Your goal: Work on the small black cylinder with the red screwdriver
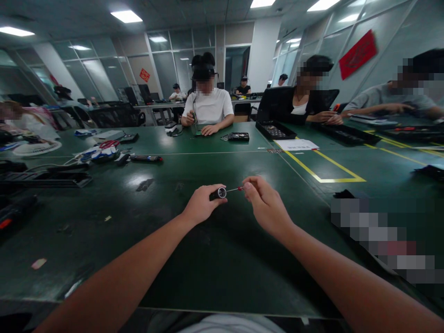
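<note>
My left hand is closed around a small black cylinder, which looks like a flashlight. Its round, silver-rimmed end faces me. In my right hand, pinched between thumb and fingers, is a thin screwdriver with a metal shaft and a red collar. The shaft points left, its tip at or very near the flashlight's rim; I cannot tell whether it touches. My fingers hide most of the screwdriver's handle and the flashlight's body. Both hands are above the green table.
At left lie a pen-like tool, red-handled scissors, cables and a black tray. Across the table a person in white works near a small black box. Black trays and yellow tape are at right.
</note>
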Motion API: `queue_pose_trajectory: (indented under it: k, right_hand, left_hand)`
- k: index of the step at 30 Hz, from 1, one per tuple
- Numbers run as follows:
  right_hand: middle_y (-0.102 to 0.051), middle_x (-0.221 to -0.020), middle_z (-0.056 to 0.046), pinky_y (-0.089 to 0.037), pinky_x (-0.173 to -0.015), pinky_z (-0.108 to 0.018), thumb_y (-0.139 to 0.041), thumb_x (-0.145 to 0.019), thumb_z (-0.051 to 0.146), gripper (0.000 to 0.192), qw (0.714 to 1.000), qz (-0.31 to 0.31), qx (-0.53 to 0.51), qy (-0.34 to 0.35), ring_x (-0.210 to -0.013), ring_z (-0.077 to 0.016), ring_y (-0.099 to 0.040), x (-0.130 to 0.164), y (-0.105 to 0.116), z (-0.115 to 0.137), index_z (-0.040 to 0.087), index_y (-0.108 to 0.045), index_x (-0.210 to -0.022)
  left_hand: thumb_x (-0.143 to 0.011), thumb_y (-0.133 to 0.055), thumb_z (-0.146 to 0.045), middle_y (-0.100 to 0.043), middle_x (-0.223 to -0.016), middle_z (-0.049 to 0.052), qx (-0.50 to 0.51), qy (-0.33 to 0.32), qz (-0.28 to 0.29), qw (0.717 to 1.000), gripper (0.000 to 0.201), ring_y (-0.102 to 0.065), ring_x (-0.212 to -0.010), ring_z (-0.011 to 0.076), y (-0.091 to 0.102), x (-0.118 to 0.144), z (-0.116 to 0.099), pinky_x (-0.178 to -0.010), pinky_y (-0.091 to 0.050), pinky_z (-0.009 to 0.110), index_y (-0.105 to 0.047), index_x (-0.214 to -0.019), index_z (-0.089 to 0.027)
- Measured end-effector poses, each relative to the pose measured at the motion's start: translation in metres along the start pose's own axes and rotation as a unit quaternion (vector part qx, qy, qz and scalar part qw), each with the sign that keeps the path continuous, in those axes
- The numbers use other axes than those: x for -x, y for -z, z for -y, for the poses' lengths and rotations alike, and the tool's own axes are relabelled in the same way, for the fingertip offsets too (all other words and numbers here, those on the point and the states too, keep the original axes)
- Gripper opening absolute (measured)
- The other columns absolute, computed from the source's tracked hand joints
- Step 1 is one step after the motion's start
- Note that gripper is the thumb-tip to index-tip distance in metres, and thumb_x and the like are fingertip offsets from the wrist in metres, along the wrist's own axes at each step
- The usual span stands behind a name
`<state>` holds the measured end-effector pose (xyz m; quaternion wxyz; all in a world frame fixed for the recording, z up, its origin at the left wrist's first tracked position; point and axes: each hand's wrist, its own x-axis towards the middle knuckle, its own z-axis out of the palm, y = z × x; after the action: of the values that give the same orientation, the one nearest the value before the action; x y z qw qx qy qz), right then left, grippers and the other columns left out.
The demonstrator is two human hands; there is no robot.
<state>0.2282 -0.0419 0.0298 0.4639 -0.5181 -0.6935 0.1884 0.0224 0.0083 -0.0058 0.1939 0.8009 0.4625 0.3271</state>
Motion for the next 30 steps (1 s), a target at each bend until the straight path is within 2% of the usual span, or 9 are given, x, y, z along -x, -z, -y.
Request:
queue_pose_trajectory:
  k: [3, 8, 11, 13, 16, 18, 19, 24, 30]
  right_hand:
    - [-0.067, -0.075, -0.002, -0.041, -0.060, -0.031, -0.043, -0.101, 0.045, 0.031, 1.000, -0.003, 0.008, 0.006, -0.063, -0.0185, -0.059, -0.001, 0.001, 0.001, 0.023, -0.065, -0.098]
    - [-0.071, -0.088, -0.005, -0.046, -0.067, -0.033, -0.050, -0.098, 0.037, 0.025, 1.000, -0.017, -0.020, 0.009, -0.074, -0.0202, -0.064, 0.000, -0.001, -0.001, 0.022, -0.062, -0.113]
    - [-0.070, -0.087, -0.005, -0.047, -0.070, -0.034, -0.046, -0.099, 0.040, 0.025, 0.999, -0.025, -0.044, -0.009, -0.077, -0.0203, -0.064, -0.002, -0.005, -0.006, 0.022, -0.063, -0.107]
    - [-0.068, -0.080, -0.003, -0.048, -0.069, -0.034, -0.046, -0.099, 0.043, 0.026, 0.994, -0.051, -0.084, -0.040, -0.073, -0.0194, -0.063, -0.006, -0.006, -0.010, 0.022, -0.062, -0.100]
    - [-0.057, -0.065, 0.002, -0.051, -0.062, -0.034, -0.048, -0.096, 0.048, 0.029, 0.963, -0.094, -0.214, -0.133, -0.057, -0.0167, -0.055, -0.015, -0.004, -0.018, 0.023, -0.058, -0.085]
    - [-0.050, -0.060, 0.004, -0.053, -0.060, -0.035, -0.049, -0.094, 0.049, 0.030, 0.937, -0.092, -0.288, -0.176, -0.051, -0.0146, -0.049, -0.020, -0.002, -0.022, 0.023, -0.056, -0.080]
    - [-0.050, -0.061, 0.004, -0.053, -0.060, -0.034, -0.051, -0.093, 0.048, 0.029, 0.934, -0.100, -0.292, -0.178, -0.051, -0.0143, -0.048, -0.022, -0.002, -0.024, 0.023, -0.056, -0.079]
    - [-0.060, -0.070, 0.002, -0.050, -0.061, -0.032, -0.051, -0.096, 0.047, 0.026, 0.962, -0.102, -0.218, -0.129, -0.060, -0.0155, -0.057, -0.019, -0.004, -0.023, 0.022, -0.058, -0.090]
    - [-0.063, -0.075, 0.000, -0.047, -0.066, -0.033, -0.043, -0.101, 0.045, 0.026, 0.986, -0.090, -0.132, -0.038, -0.066, -0.0167, -0.059, -0.009, -0.005, -0.014, 0.023, -0.056, -0.097]
  left_hand:
    - [-0.085, -0.076, -0.033, -0.073, -0.116, 0.003, -0.016, -0.006, 0.015, 1.000, 0.037, -0.066, -0.105, 0.0250, 0.000, 0.000, -0.002, -0.096, -0.048, 0.041, -0.070, -0.120, -0.027]
    - [-0.085, -0.075, -0.033, -0.073, -0.113, 0.003, -0.025, -0.002, 0.026, 0.999, 0.035, -0.066, -0.102, 0.0256, 0.002, 0.001, -0.007, -0.094, -0.048, 0.042, -0.070, -0.120, -0.027]
    - [-0.086, -0.075, -0.032, -0.073, -0.113, 0.004, -0.034, -0.005, 0.032, 0.999, 0.035, -0.065, -0.100, 0.0252, 0.002, 0.001, -0.007, -0.095, -0.048, 0.044, -0.069, -0.120, -0.026]
    - [-0.087, -0.073, -0.032, -0.072, -0.116, 0.004, -0.046, -0.032, 0.031, 0.998, 0.037, -0.064, -0.105, 0.0248, 0.002, 0.001, -0.007, -0.103, -0.044, 0.047, -0.067, -0.123, -0.026]
    - [-0.091, -0.069, -0.031, -0.070, -0.122, 0.003, -0.070, -0.081, 0.020, 0.994, 0.037, -0.060, -0.116, 0.0237, 0.002, -0.001, -0.006, -0.117, -0.029, 0.054, -0.063, -0.128, -0.028]
    - [-0.092, -0.067, -0.032, -0.070, -0.120, 0.004, -0.072, -0.072, 0.017, 0.995, 0.037, -0.060, -0.115, 0.0238, 0.002, -0.002, -0.005, -0.117, -0.028, 0.055, -0.062, -0.129, -0.027]
    - [-0.092, -0.068, -0.033, -0.070, -0.118, 0.005, -0.068, -0.058, 0.019, 0.996, 0.038, -0.061, -0.113, 0.0241, 0.002, -0.003, -0.005, -0.116, -0.031, 0.055, -0.062, -0.129, -0.026]
    - [-0.090, -0.070, -0.037, -0.070, -0.117, 0.004, -0.051, -0.036, 0.030, 0.998, 0.039, -0.062, -0.108, 0.0250, 0.003, -0.003, -0.001, -0.115, -0.031, 0.058, -0.063, -0.127, -0.026]
    - [-0.089, -0.070, -0.036, -0.069, -0.125, 0.004, -0.064, -0.031, 0.037, 0.997, 0.041, -0.058, -0.120, 0.0265, 0.000, -0.002, 0.000, -0.119, -0.021, 0.062, -0.062, -0.129, -0.029]
